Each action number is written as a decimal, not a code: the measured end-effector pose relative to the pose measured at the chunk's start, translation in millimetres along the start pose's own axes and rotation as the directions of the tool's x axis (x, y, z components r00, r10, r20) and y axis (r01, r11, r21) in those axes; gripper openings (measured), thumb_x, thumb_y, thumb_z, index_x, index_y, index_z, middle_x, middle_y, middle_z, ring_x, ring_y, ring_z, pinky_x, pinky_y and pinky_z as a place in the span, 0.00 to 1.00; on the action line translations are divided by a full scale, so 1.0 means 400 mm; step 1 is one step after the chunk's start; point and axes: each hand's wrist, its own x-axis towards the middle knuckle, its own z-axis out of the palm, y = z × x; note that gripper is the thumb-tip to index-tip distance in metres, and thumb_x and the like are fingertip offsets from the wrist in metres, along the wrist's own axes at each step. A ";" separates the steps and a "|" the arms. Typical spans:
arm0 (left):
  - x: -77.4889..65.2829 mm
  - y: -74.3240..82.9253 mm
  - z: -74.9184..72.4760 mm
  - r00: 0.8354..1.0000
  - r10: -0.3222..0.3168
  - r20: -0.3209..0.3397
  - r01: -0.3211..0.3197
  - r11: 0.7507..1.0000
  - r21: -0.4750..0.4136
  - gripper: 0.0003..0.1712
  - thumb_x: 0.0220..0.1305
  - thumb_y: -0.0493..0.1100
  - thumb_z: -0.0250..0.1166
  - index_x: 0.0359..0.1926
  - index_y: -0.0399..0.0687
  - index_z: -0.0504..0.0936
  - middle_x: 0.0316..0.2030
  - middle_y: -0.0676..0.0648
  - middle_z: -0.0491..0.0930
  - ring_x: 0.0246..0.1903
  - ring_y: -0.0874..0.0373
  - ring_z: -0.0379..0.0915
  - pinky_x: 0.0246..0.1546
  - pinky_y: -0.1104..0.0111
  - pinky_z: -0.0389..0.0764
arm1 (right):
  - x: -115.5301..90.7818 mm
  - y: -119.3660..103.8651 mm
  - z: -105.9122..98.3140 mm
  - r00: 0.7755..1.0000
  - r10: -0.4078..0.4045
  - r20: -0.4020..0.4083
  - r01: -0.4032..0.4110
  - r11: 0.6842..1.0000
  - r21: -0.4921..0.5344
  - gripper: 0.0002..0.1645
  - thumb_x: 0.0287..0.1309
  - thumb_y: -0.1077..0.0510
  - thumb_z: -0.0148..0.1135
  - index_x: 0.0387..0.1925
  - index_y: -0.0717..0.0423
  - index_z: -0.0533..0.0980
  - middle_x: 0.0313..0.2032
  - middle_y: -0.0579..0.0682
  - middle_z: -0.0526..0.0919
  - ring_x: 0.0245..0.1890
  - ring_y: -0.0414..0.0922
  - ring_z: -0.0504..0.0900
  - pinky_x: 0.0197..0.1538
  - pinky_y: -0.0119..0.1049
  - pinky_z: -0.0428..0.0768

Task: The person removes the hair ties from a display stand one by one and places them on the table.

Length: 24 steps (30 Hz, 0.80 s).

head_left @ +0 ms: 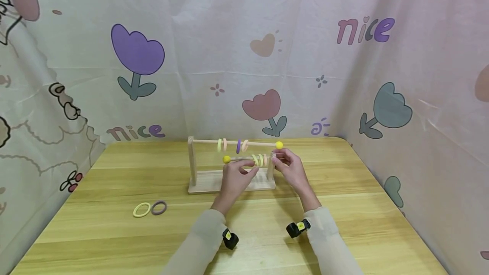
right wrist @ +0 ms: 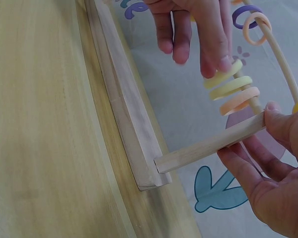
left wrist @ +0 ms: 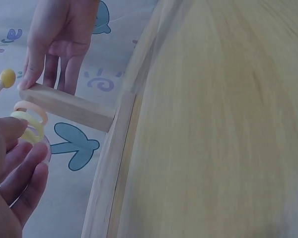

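A wooden rack [head_left: 208,183] has a tall left post and a shorter right post [right wrist: 213,141], each bearing a rod with a yellow end ball. My left hand [head_left: 237,177] pinches a pale yellow ring [right wrist: 223,75] on the lower rod. Beside it on that rod hang another pale yellow ring [right wrist: 231,88] and a peach ring [right wrist: 240,101], nearer the short post. My right hand [head_left: 291,169] grips the top of the short post between thumb and fingers. On the upper rod [head_left: 259,143] hang a pale green ring [head_left: 219,145], a purple ring [head_left: 238,146] and peach rings [head_left: 245,145].
Left of the rack, a yellow ring [head_left: 141,210] and a dull purple ring [head_left: 158,208] lie side by side on the wooden table [head_left: 114,241]. A printed cloth [head_left: 214,46] hangs behind the table and along its sides.
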 end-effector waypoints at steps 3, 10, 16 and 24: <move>0.003 0.002 0.008 0.998 0.035 -0.052 -0.034 0.999 0.007 0.10 0.57 0.43 0.79 0.39 0.44 0.92 0.35 0.47 0.92 0.27 0.58 0.86 0.28 0.76 0.84 | 0.000 0.000 0.000 1.000 0.004 0.000 -0.004 1.000 0.008 0.18 0.70 0.64 0.63 0.58 0.64 0.77 0.54 0.65 0.81 0.52 0.54 0.83 0.54 0.43 0.89; 0.005 0.012 0.017 0.994 0.025 -0.111 -0.019 0.998 0.055 0.11 0.55 0.46 0.80 0.37 0.46 0.93 0.30 0.49 0.92 0.26 0.58 0.85 0.24 0.77 0.81 | -0.001 -0.002 0.000 1.000 0.008 0.005 -0.008 1.000 0.012 0.18 0.70 0.65 0.63 0.59 0.65 0.77 0.55 0.66 0.81 0.54 0.56 0.83 0.54 0.42 0.89; 0.006 0.010 0.021 0.991 0.045 -0.128 -0.036 0.997 0.066 0.10 0.55 0.44 0.80 0.36 0.45 0.92 0.31 0.47 0.92 0.24 0.58 0.85 0.24 0.77 0.82 | -0.001 0.000 0.000 1.000 0.001 0.001 -0.002 1.000 0.014 0.18 0.70 0.64 0.63 0.58 0.64 0.77 0.54 0.66 0.81 0.53 0.57 0.83 0.54 0.43 0.89; -0.001 -0.005 0.019 0.978 0.125 -0.164 -0.107 0.987 0.118 0.04 0.53 0.37 0.78 0.33 0.44 0.92 0.31 0.46 0.92 0.20 0.59 0.84 0.22 0.77 0.81 | 0.000 0.000 0.000 1.000 -0.003 0.002 0.003 1.000 0.014 0.17 0.70 0.64 0.63 0.58 0.64 0.77 0.54 0.65 0.81 0.53 0.55 0.83 0.55 0.45 0.88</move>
